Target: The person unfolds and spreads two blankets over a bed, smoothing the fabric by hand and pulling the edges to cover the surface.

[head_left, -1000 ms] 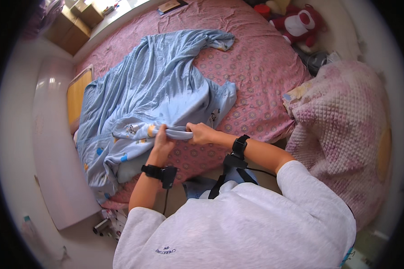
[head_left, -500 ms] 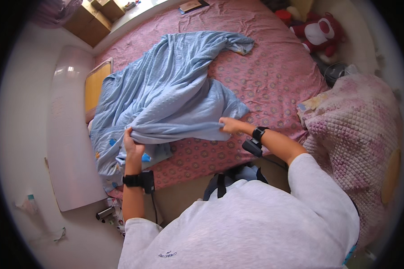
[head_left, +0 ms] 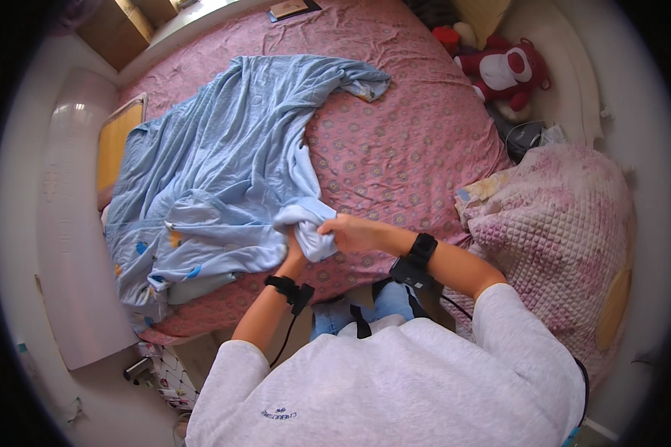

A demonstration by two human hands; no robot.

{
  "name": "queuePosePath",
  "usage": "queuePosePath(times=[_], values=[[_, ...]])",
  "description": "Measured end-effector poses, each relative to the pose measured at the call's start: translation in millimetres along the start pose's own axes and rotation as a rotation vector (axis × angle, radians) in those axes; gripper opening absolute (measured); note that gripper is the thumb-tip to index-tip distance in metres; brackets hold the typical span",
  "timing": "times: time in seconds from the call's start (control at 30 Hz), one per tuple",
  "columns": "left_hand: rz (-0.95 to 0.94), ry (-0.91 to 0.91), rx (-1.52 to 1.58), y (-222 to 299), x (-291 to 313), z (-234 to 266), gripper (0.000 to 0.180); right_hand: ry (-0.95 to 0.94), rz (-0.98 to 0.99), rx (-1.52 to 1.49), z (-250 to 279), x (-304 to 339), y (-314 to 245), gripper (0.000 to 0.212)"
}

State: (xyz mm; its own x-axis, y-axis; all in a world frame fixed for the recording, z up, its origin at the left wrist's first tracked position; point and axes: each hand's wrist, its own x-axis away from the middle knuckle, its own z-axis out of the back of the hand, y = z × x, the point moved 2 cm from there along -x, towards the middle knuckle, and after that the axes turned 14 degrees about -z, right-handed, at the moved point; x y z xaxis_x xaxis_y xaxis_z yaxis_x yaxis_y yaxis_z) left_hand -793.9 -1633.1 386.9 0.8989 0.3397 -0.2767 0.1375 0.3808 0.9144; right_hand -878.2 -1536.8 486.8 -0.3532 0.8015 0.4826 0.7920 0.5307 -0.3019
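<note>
A thin light-blue blanket with small blue and orange patches lies rumpled over the left half of the bed. Its near corner is bunched up at the bed's near edge. My right hand is closed on that bunched corner, thumb and fingers pinching the cloth. My left hand reaches up into the same bunch from below, close beside the right one. Folds of the blanket cover its fingers, so their grip is hidden.
The bed has a pink patterned sheet. A yellow-topped board stands along its left side. On the right a quilted pink-and-white cover is heaped, with a red plush bear beyond. A book lies at the far edge.
My hands have come together from wide apart, the left moving right and the right moving left. The stretched blanket edge is now gathered between them. The view has shifted slightly right.
</note>
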Motion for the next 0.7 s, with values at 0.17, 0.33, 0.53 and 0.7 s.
queuePosePath(times=[0.17,0.33,0.53,0.7], values=[[0.732,0.725,0.586,-56.0,-6.1,-10.8,0.031,0.174,-0.008,-0.073,108.8,63.5,-73.3,0.027],[1.116,0.68,0.345,-123.8,-16.8,-47.8,0.058,0.619,-0.025,-0.026,298.5,78.2,-137.1,0.022],[1.078,0.098,-0.242,-201.9,-43.7,-120.0,0.047,0.872,-0.02,0.157,375.4,19.7,-249.7,0.027],[0.985,-0.109,-0.627,-239.5,-55.0,-154.5,0.029,0.961,0.096,0.069,423.7,-26.9,-339.4,0.069]])
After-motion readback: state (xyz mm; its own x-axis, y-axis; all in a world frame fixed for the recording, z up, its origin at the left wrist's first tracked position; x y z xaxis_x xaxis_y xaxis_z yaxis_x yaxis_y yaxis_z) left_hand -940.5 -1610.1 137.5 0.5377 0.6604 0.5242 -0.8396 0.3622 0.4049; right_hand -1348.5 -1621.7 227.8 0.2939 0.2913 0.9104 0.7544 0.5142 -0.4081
